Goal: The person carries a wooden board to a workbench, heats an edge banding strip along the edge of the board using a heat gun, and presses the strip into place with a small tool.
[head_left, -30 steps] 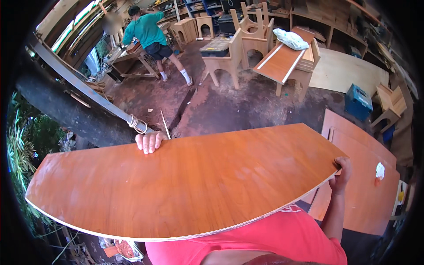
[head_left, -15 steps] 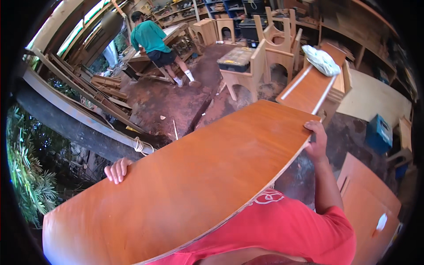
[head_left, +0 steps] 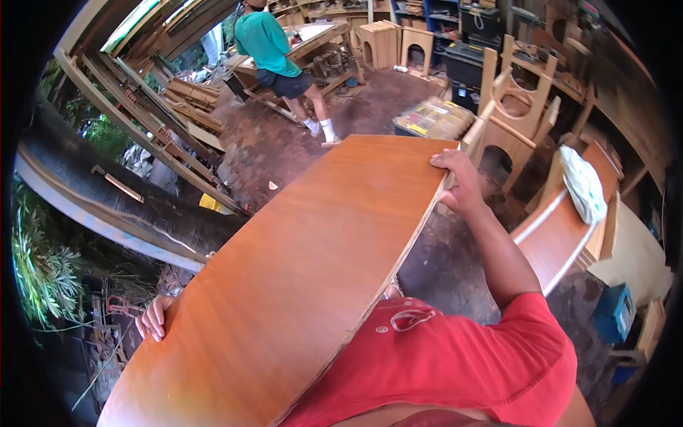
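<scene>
A large orange-brown plywood board [head_left: 284,263] stretches across the front of me, from the lower left up toward the middle of the room. My left hand [head_left: 154,317] is closed over its left edge, with the fingertips on the top face and the rest hidden beneath. At the far right corner my right hand [head_left: 459,181] grips the other edge, fingers on top and thumb below. The near end of the board runs out of view at the bottom. Its pale layered edge faces my red shirt.
A person in a green shirt [head_left: 267,43] stands by a workbench [head_left: 320,35]. Wooden chairs [head_left: 509,128] and a lidded organizer box [head_left: 434,117] are ahead right. Beside me on the right lie another orange panel [head_left: 562,235] with a pale bag [head_left: 583,185] and a blue box [head_left: 613,313]. Timber rails [head_left: 142,121] line the left.
My view has turned left. The board now points more steeply away from me, its far end near the organizer box. Both hands keep their hold. The person by the workbench has turned and straightened up.
</scene>
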Motion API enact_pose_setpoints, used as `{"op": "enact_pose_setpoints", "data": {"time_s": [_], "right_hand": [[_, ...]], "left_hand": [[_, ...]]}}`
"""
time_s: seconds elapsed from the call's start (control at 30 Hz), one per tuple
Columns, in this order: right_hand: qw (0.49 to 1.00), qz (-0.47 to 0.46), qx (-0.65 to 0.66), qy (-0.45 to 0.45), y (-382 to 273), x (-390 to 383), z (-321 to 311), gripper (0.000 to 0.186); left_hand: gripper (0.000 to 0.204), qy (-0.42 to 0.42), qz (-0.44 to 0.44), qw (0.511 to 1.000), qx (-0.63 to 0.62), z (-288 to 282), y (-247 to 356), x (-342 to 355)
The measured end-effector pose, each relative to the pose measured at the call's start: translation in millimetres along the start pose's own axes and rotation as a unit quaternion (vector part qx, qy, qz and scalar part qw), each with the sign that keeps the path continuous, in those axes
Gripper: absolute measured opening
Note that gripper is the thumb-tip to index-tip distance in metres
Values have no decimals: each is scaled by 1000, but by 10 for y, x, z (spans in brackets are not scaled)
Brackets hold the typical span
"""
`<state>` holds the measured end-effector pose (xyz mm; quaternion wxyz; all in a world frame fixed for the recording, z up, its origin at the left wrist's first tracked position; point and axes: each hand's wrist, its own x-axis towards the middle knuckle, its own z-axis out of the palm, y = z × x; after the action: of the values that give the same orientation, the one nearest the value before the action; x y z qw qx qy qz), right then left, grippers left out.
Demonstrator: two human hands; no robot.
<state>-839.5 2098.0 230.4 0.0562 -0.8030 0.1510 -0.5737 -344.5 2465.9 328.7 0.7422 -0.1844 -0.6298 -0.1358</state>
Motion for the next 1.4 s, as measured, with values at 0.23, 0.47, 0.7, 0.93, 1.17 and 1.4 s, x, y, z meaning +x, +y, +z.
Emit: {"op": "enact_pose_setpoints", "data": {"time_s": [0.23, 0.47, 0.7, 0.93, 1.17, 1.4], "right_hand": [[999, -5, 48, 5, 1339, 984, 1147, 63], [997, 0, 80, -13, 2726, 1652, 2110, 58], [985, -29, 167, -13, 4087, 2508, 3198, 62], [973, -61, 220, -40, 5147, 3158, 4365, 64], [972, -86, 220, -7, 6054, 3632, 5238, 62], [974, -110, 199, -12, 7161, 3738, 5574, 63]], "left_hand": [[7, -18, 22, 999, 44, -1058, -756, 277], [9, 2, 22, 993, 118, -1944, -1757, 354], [12, -7, 5, 983, 182, -2664, -2472, 382], [12, -24, 8, 976, 215, -3620, -3258, 342], [13, -34, -4, 975, 222, -4791, -3833, 502], [13, -9, -74, 972, 224, -5856, -4751, 547]]}}
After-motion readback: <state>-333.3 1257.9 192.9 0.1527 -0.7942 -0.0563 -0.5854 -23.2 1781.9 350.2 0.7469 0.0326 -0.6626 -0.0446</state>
